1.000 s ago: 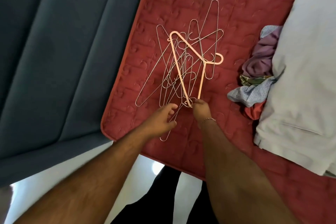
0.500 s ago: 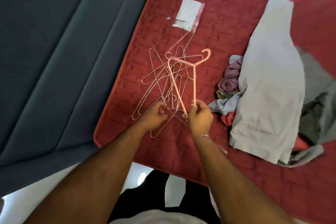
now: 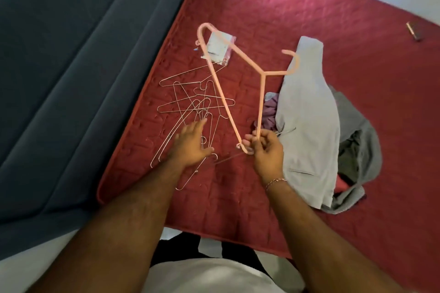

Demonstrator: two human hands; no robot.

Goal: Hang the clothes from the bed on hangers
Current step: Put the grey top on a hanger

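The right hand (image 3: 266,150) holds the pink hanger (image 3: 238,93); the left hand (image 3: 190,145) rests flat on the wire hangers (image 3: 190,107). No clothes (image 3: 307,112) hang yet, so it looks like just the start.

Pink plastic hanger (image 3: 220,89) lifted, one corner pinched in right-hand fingers (image 3: 258,141). Wire hangers (image 3: 190,107) tangled flat under left fingertips (image 3: 198,123). Grey garment (image 3: 307,121) heaped just right of the pinching fingers.

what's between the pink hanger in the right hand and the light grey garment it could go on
Nothing visible. The right hand grips the pink hanger by one end, lifted clear of the wire hangers. The light grey garment lies on top of the clothes pile, uncovered, just right of that hand.
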